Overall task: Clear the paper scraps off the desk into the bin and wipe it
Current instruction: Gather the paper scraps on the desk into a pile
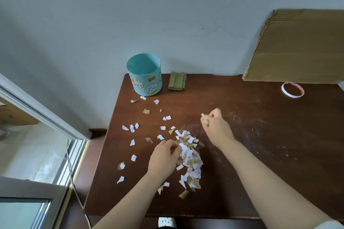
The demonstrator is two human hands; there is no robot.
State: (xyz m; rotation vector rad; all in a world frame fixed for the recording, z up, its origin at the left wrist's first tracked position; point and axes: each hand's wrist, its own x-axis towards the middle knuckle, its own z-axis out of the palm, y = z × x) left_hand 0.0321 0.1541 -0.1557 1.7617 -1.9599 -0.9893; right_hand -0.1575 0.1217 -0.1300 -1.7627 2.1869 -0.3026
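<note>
Head view, desk: A person works over a dark brown desk (260,154), with both bare forearms reaching in from 6 o'clock.
Paper scraps: A heap of torn white, pink and tan paper scraps (189,156) lies near the desk's middle and trails towards 6 o'clock. The pieces are small and ragged, and some curl at the edges.
Loose scraps: Loose scraps (132,128) dot the wood from 8 to 11 o'clock of the heap, most lying apart from one another.
Left hand: The left hand (163,156) sits at the heap's 9 o'clock edge, fingers curled in and pinching scraps.
Right hand: The right hand (216,126), at 1 o'clock of the heap, is clenched round a pale green stick (204,119) too small to identify.
Bin: A teal bin (147,83) printed with cartoon animals stands upright at 11 o'clock, at the desk's far corner, and no scraps show inside it.
Cloth: A folded striped cloth (177,81) lies just beside the bin, at its 3 o'clock, untouched.
Step in hand: The person appears to be gathering the scraps into one heap; the wiping has not begun.
Next move: It likely calls for a cupped, two-handed scoop, since such light pieces could spill on the way to the bin.
Elsewhere: A tape roll (292,89) lies at 2 o'clock, in front of a cardboard sheet (297,46) that leans on the wall.
</note>
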